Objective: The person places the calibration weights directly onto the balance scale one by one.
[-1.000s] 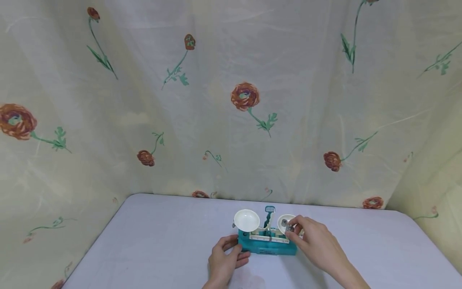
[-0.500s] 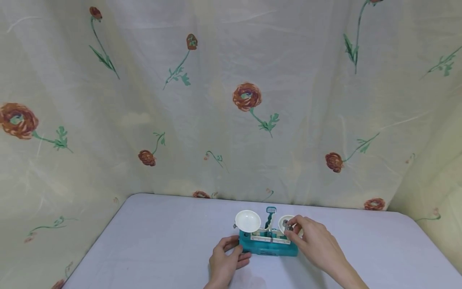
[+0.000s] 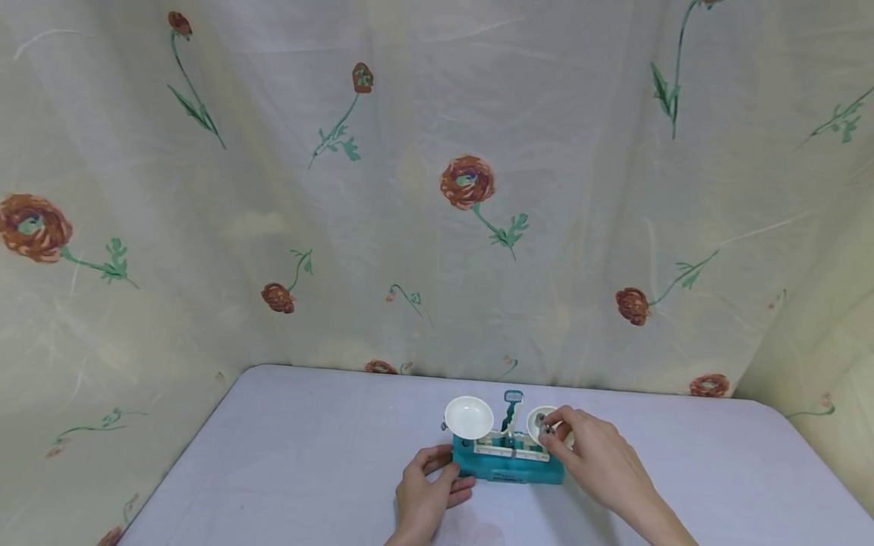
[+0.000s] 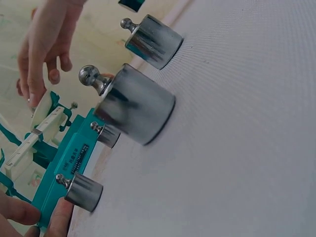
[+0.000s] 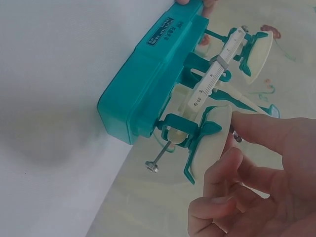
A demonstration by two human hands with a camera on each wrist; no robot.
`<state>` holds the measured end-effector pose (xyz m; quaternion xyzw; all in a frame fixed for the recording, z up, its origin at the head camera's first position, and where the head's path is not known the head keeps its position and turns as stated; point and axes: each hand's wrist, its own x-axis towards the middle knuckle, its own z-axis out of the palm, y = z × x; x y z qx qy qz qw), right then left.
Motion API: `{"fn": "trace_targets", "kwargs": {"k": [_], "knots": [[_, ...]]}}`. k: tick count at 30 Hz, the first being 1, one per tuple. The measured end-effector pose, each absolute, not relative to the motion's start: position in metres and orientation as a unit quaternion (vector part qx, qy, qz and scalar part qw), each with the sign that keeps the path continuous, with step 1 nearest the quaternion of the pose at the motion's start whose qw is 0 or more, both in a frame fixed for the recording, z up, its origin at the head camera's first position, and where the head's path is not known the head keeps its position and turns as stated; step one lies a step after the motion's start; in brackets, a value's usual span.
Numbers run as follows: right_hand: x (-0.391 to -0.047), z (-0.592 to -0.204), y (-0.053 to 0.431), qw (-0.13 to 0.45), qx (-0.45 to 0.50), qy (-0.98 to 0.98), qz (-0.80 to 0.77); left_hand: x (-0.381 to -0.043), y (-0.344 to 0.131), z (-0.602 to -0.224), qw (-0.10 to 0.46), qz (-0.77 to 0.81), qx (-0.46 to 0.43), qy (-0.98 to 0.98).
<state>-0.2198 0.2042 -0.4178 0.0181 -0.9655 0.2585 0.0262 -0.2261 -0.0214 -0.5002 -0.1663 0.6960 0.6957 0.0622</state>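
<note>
A teal balance scale with two white pans stands on the table. My left hand grips the left end of its base, thumb and fingers on either side of the corner. Over the right pan, my right hand pinches a small metal weight between thumb and fingertips. Another metal weight sits in that pan, partly behind the fingers. No load shows in the left pan. In the right wrist view, the pan and fingers hide most of the pinched weight.
Several knobbed metal weights of different sizes, the biggest among them, stand before the scale in the left wrist view. A pale cloth covers the table. Flowered curtain hangs behind and at both sides.
The head view has shifted very slightly. Both hands keep nearly the same places: the left at the scale's base, the right pinching the weight over the right pan.
</note>
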Motion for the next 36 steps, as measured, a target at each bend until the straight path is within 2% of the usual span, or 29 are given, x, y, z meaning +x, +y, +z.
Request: {"fn": "trace_targets", "kwargs": {"k": [28, 36], "knots": [[-0.218, -0.419, 0.202, 0.006, 0.0, -0.964, 0.266, -0.225, -0.021, -0.498, 0.066, 0.691, -0.174, 0.698], [-0.208, -0.413, 0.202, 0.035, 0.019, -0.962, 0.269, -0.225, -0.022, -0.497, 0.065, 0.691, -0.17, 0.7]]}}
